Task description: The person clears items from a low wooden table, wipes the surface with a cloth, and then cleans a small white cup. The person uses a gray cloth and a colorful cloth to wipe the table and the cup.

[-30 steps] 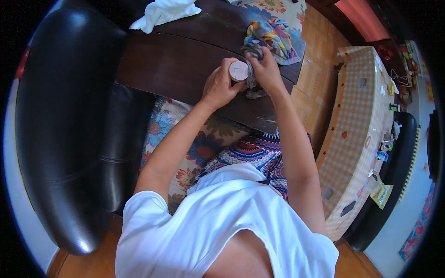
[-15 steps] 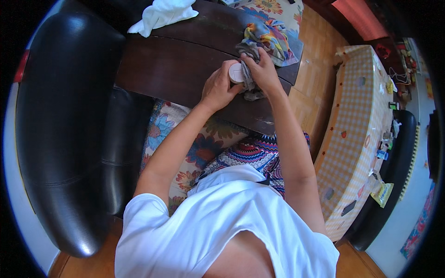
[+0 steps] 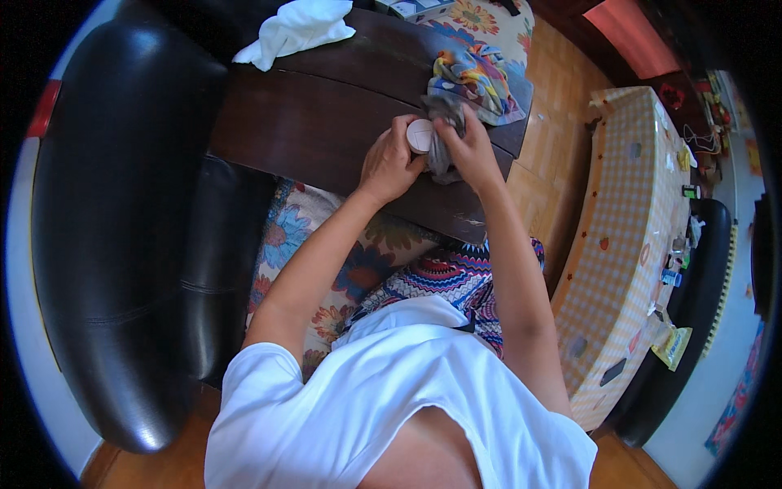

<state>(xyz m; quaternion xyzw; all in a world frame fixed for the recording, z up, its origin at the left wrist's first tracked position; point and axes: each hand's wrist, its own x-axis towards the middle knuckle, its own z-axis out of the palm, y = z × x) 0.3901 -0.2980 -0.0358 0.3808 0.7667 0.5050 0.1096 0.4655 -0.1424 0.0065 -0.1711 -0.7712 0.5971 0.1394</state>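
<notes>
My left hand (image 3: 388,165) is closed around a small cylinder with a white round end (image 3: 419,135), held over the dark wooden table (image 3: 318,102). Whether that end is a lid or a base I cannot make out. My right hand (image 3: 472,155) grips a crumpled grey cloth (image 3: 441,160) and presses it against the cylinder's right side. Part of the cloth sticks out beyond the fingers, slightly blurred. Just past my right hand lies a bunched multicoloured cloth (image 3: 472,80) on the table.
A white towel (image 3: 303,33) lies at the table's far left. Black leather seating (image 3: 122,228) stands on the left, with a flower-patterned cushion (image 3: 285,232) before me. On the right is a table under a yellow checked tablecloth (image 3: 607,244), with small items along its far side.
The grey cloth has shifted against the cylinder as my right hand moved slightly down and right. The cylinder's white end is turned more toward view. My left hand keeps its grip.
</notes>
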